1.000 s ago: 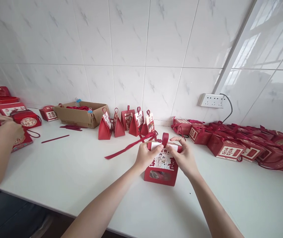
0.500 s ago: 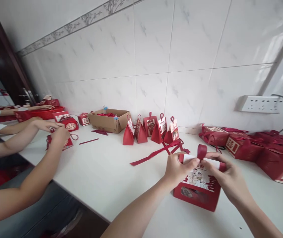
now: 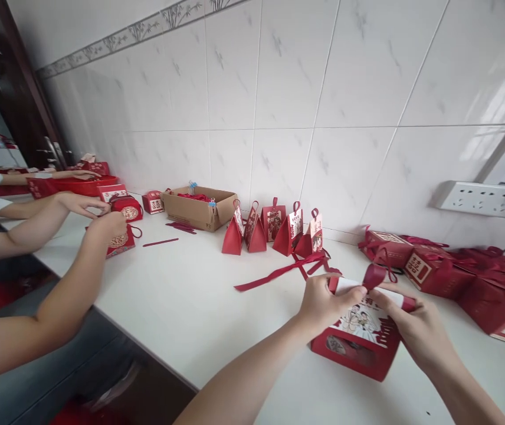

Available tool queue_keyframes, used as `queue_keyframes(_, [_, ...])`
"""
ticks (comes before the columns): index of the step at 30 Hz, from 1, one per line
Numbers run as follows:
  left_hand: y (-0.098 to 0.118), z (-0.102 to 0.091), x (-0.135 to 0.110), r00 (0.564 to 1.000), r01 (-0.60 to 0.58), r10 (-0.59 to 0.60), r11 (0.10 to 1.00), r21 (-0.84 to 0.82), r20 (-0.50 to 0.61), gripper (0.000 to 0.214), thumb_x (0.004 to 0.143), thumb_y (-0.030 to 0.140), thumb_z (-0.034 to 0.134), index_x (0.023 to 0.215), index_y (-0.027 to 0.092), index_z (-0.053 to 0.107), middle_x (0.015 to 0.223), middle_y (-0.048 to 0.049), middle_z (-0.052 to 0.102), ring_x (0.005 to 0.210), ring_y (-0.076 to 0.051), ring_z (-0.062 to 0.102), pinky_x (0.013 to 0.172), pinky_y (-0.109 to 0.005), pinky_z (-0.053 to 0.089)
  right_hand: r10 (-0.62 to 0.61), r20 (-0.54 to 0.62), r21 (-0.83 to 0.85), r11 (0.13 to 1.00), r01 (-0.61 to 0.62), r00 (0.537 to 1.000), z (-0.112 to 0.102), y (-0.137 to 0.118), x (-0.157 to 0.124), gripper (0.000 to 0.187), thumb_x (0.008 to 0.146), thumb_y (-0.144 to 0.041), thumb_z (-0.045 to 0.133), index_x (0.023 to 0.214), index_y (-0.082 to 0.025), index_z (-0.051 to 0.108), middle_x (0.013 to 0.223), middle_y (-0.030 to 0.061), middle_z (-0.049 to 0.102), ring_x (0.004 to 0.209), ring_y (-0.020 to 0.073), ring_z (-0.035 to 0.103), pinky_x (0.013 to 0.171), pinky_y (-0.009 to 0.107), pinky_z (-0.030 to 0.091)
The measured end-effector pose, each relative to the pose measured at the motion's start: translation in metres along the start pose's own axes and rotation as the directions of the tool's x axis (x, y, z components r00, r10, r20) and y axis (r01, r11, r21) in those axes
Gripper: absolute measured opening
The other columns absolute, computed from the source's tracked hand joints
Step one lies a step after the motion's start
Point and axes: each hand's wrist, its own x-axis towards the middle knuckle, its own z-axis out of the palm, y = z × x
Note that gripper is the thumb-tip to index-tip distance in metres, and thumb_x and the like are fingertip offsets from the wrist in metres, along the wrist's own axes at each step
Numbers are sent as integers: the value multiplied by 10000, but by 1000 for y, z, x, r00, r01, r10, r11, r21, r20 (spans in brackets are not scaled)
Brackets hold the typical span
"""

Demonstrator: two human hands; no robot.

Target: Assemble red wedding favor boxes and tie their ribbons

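Where a ribbon loop (image 3: 375,275) rises, left fingers (image 3: 353,296) and right fingers (image 3: 389,303) clamp the red box (image 3: 377,352).

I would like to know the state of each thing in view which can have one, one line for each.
Box, gripped at its top by both hands
Left hand, closed on box
Right hand, closed on box
Loop, standing above box
Carton, open
Clips, fastened on carton
Five tall boxes, upright
Long ribbon, lying loose
Socket, several holes unused
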Motion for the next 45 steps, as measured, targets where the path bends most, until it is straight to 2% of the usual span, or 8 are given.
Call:
queue_keyframes(4, [-2, -2, 1, 996, -81, 76, 992, 93, 55, 467, 730, 436, 625, 488, 188, 312, 487, 57, 309, 497, -75, 295, 480, -232, 264, -74, 36, -42, 996, 75, 997, 3, -4, -3, 300, 623, -399, 741, 822, -175, 709, 737, 45, 699, 622, 210, 642, 534, 269, 531])
queue_keyframes(12, [-4, -2, 2, 996, -73, 66, 991, 108, 63, 467, 751, 438, 611, 502, 186, 307, 508, 53, 283, 520, -78, 295, 482, -229, 250, -140, 64, -105, 984, 147, 988, 7, -9, -4, 243, 707, -410, 659, 680, -169, 656, 693, 26, 645, 607, 173, 589, 526, 238, 488])
queue_keyframes(22, [-5, -3, 0, 995, -74, 71, 996, 51, 71, 428, 750, 397, 626, 504, 182, 349, 497, 49, 317, 509, -80, 292, 483, -237, 262, 37, 65, -56, 998, -34, 997, 1, 1, 4, 268, 548, -379, 750, 738, -202, 683, 605, -4, 623, 531, 184, 571, 436, 234, 481])
queue_keyframes(29, [1, -4, 1, 997, -57, 54, 996, 66, 47, 342, 742, 388, 631, 548, 159, 468, 524, 33, 406, 539, -98, 379, 519, -231, 321, -148, 116, -65, 986, 157, 982, 8, -14, -5, 228, 692, -389, 672, 647, -169, 631, 680, 9, 611, 590, 147, 559, 501, 209, 456])
queue_keyframes(33, [3, -5, 4, 997, -66, 60, 991, 119, 51, 345, 743, 399, 617, 537, 158, 481, 497, 39, 406, 504, -93, 369, 492, -225, 307, -224, 111, -48, 972, 231, 968, 10, -18, -5, 246, 738, -379, 631, 649, -149, 630, 700, 17, 587, 602, 127, 536, 520, 206, 434])
queue_keyframes(39, [9, -13, 10, 988, -49, 27, 988, 144, 152, 382, 730, 400, 640, 502, 163, 446, 472, 56, 344, 478, -78, 342, 470, -213, 287, -250, 114, -39, 966, 255, 962, 9, -15, -1, 235, 738, -370, 623, 700, -141, 660, 767, 30, 587, 616, 117, 523, 522, 210, 418])
queue_keyframes(42, [13, -16, 10, 983, -53, 15, 976, 210, 181, 307, 746, 409, 636, 596, 157, 547, 527, 30, 466, 524, -108, 447, 497, -218, 347, -252, 128, -29, 966, 257, 959, 10, -13, 1, 244, 743, -384, 611, 695, -148, 649, 794, 39, 603, 621, 122, 530, 520, 218, 414])
queue_keyframes(45, [17, -16, 8, 990, -126, 102, 951, 283, 100, 230, 736, 380, 656, 816, 165, 657, 770, -31, 654, 721, -168, 589, 629, -242, 444, -281, 137, -36, 957, 288, 950, 10, -14, 1, 216, 743, -361, 604, 691, -156, 645, 784, 34, 604, 643, 128, 540, 550, 229, 415])
